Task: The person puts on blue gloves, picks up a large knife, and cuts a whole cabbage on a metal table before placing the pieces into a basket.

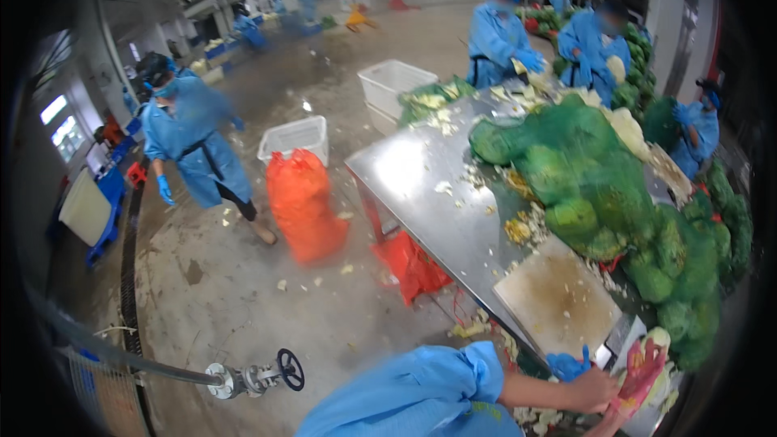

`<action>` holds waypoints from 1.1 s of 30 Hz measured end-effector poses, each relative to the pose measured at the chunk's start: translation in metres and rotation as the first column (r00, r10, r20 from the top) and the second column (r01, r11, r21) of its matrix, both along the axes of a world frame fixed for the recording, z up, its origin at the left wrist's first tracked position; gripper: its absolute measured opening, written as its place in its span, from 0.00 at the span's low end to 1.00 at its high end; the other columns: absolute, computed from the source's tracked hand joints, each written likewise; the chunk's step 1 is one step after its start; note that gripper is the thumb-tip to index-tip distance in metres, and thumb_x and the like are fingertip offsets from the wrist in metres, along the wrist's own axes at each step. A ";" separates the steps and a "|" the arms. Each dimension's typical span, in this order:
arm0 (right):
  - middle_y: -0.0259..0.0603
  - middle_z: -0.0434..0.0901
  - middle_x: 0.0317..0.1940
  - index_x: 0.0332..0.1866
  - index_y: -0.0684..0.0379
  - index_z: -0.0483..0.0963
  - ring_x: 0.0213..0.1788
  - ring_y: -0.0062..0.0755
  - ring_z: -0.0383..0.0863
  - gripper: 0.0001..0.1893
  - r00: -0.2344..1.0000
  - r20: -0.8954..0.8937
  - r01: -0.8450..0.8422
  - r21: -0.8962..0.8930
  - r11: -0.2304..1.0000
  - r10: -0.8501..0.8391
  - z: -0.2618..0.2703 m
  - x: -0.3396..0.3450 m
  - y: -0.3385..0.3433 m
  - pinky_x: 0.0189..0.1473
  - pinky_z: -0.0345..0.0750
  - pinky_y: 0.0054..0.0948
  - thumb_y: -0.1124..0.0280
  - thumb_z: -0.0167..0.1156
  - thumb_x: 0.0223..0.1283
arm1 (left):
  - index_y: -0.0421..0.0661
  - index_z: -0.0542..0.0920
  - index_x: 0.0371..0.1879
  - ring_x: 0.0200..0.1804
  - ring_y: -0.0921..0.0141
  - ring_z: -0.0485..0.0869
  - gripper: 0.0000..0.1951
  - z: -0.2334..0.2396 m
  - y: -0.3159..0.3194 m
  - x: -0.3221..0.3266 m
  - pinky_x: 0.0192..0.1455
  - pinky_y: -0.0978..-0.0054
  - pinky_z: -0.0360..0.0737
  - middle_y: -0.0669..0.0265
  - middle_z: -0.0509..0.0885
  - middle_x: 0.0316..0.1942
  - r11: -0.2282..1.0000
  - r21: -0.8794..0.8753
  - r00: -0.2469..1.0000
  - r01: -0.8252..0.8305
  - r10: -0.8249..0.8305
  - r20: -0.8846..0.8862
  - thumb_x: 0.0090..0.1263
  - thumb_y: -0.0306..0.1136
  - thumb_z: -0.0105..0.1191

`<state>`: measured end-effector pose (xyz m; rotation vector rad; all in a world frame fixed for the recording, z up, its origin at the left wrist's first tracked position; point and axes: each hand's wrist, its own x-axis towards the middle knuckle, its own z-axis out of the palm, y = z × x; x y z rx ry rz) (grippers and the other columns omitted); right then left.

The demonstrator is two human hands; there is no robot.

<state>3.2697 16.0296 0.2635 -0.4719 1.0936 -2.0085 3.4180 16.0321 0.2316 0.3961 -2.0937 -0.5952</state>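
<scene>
My bare left hand (590, 389) is closed at the wrist of my right hand, on the cuff of a pink glove (628, 403). My right hand (644, 370) wears this glove, with its fingers extended and apart. A blue glove (567, 365) lies against my left hand; whether that hand also holds it is unclear. Just beyond my hands is a stained white cutting board (561, 294) on the steel table (419, 194). Beside the board is a shiny metal object (619, 337), partly hidden. A pale cabbage piece (659, 336) shows behind the pink fingers.
Green net sacks of cabbages (583, 164) are heaped along the table's right side, among leaf scraps (519, 230). An orange sack (303, 206) and white crates (297, 133) stand on the floor. A valve handwheel (290, 369) juts out lower left. Several co-workers in blue gowns (197, 139) are around.
</scene>
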 end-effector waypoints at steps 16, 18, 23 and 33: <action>0.45 0.63 0.66 0.64 0.54 0.65 0.62 0.42 0.67 0.26 0.382 0.454 -0.213 -0.804 0.555 0.805 0.107 0.230 -0.124 0.65 0.61 0.48 0.49 0.43 0.68 | 0.44 0.76 0.27 0.35 0.61 0.79 0.08 0.038 -0.110 0.161 0.35 0.62 0.74 0.61 0.76 0.29 0.950 0.175 0.964 -0.258 0.240 0.114 0.53 0.35 0.52; 0.45 0.61 0.67 0.66 0.55 0.64 0.66 0.43 0.65 0.27 0.363 0.449 -0.225 -0.808 0.545 0.816 0.107 0.244 -0.152 0.67 0.59 0.49 0.49 0.42 0.69 | 0.43 0.76 0.28 0.30 0.58 0.79 0.09 0.013 -0.122 0.164 0.32 0.60 0.73 0.59 0.76 0.26 0.962 0.108 0.967 -0.250 0.241 0.088 0.50 0.34 0.53; 0.43 0.60 0.67 0.70 0.59 0.56 0.69 0.36 0.57 0.26 0.293 0.107 -0.293 -0.936 0.196 0.950 0.083 0.228 -0.222 0.68 0.57 0.39 0.63 0.45 0.70 | 0.41 0.76 0.26 0.28 0.55 0.78 0.08 0.023 -0.123 0.205 0.30 0.57 0.72 0.57 0.76 0.22 0.963 -0.029 0.960 -0.270 0.267 -0.082 0.47 0.30 0.52; 0.41 0.82 0.35 0.42 0.63 0.78 0.35 0.28 0.81 0.11 0.673 -0.599 -0.579 -0.061 0.813 0.434 0.117 0.364 -0.265 0.40 0.77 0.25 0.68 0.55 0.62 | 0.54 0.78 0.50 0.30 0.63 0.83 0.21 0.116 -0.128 0.270 0.33 0.69 0.80 0.65 0.84 0.33 0.689 0.178 0.698 -0.703 0.716 -0.013 0.55 0.40 0.59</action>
